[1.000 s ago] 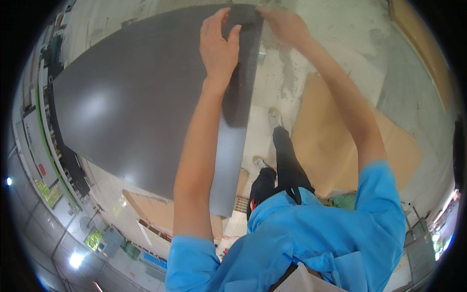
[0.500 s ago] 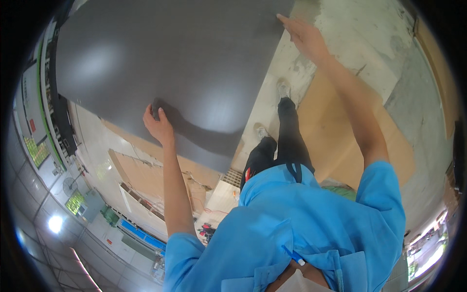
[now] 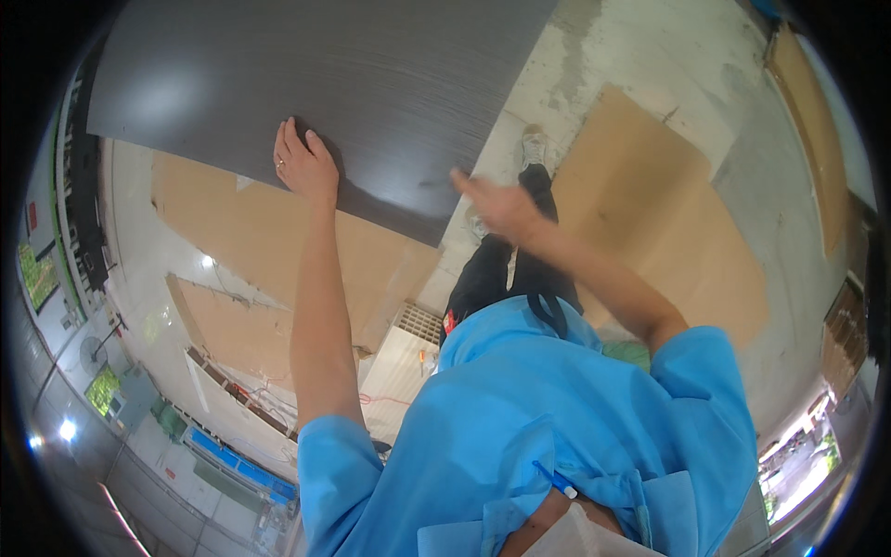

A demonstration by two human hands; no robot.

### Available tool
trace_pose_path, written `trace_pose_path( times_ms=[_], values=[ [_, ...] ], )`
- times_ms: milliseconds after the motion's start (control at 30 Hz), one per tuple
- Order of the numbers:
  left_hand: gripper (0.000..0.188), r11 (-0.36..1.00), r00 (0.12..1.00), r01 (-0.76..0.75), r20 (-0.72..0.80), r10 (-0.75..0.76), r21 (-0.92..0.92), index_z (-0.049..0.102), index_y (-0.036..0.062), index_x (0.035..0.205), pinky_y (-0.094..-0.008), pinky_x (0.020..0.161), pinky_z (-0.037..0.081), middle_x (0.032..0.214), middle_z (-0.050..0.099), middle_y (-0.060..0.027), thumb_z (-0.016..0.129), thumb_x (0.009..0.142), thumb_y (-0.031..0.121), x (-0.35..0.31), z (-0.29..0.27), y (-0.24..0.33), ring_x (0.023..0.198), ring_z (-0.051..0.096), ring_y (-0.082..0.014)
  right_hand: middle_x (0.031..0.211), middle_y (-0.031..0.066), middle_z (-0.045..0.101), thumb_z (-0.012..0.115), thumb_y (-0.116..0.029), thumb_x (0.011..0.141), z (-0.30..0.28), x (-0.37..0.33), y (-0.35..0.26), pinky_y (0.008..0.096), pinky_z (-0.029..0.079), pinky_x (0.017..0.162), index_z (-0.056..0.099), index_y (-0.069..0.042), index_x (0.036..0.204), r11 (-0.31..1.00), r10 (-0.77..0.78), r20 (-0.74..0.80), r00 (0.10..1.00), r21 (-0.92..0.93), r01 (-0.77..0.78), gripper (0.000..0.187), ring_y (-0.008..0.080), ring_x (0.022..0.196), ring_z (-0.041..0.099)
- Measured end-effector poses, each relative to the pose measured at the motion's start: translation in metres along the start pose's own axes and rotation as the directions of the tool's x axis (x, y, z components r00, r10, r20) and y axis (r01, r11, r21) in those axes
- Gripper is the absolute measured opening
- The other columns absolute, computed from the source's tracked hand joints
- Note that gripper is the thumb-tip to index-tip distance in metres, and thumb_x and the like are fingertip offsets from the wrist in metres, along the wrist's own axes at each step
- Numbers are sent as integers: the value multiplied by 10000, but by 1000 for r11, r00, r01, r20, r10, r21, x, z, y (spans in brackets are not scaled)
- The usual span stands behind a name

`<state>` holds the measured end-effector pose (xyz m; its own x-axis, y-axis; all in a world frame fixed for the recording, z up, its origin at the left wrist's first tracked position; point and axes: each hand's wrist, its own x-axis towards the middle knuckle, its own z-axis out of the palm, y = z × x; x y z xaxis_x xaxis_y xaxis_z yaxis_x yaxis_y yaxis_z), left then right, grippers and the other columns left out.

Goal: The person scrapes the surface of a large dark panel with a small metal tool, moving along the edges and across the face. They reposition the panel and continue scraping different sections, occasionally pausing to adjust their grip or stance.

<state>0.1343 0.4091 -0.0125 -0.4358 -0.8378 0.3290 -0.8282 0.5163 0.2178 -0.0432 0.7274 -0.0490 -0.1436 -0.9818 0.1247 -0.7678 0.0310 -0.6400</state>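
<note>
A large dark grey panel (image 3: 306,84) with a fine wood grain fills the upper left of the head view. My left hand (image 3: 303,165) grips its lower edge, fingers laid on the face; a ring shows on one finger. My right hand (image 3: 497,204) hovers off the panel near its lower right corner, blurred, fingers apart and holding nothing. My blue shirt, dark trousers and a light shoe (image 3: 533,147) show below.
Brown cardboard sheets (image 3: 650,204) lie on the pale concrete floor at right; more tan boards (image 3: 241,232) sit under the panel at left. A white slatted box (image 3: 404,348) stands near my legs. Shelving and green items line the left rim.
The panel has swung up and left across the view. My left hand slid along its lower edge. My right hand has let go of the panel's right side and come down toward me.
</note>
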Motion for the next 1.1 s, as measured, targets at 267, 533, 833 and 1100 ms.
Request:
trace_pose_path(
  times_ms=[267,533,833,1100],
  values=[
    [492,999,994,-18,108,24,-51,537,33,1544,-529,1212,412,1581,548,-217,562,1106,257,7,-14,2,1483,491,-414,1149,142,730,631,-135,957,-1,-15,-69,465,640,711,628,-102,1478,960,-125,381,916,281,14,522,348,850,764],
    [504,999,984,45,172,-44,-2,502,-9,1556,-544,1243,371,1619,498,-241,515,1122,247,8,-18,16,1502,457,-434,1162,114,766,729,-225,1033,-190,152,180,353,554,948,796,-69,1246,657,610,-488,624,752,-54,273,221,1092,718],
    [513,997,980,71,183,-77,41,492,-14,1564,-549,1245,362,1620,489,-242,465,1140,273,5,-20,21,1510,439,-429,1025,130,739,715,-245,1019,-308,288,401,396,539,850,775,-87,1307,828,560,-680,474,433,-357,334,297,954,699],
    [530,994,981,58,178,-73,90,500,-29,1554,-541,1245,356,1597,510,-254,448,1151,311,4,-17,12,1493,458,-435,902,150,764,681,-212,1033,-305,312,467,418,550,776,800,-49,1164,844,535,-669,516,394,-364,241,244,835,706]
  ],
)
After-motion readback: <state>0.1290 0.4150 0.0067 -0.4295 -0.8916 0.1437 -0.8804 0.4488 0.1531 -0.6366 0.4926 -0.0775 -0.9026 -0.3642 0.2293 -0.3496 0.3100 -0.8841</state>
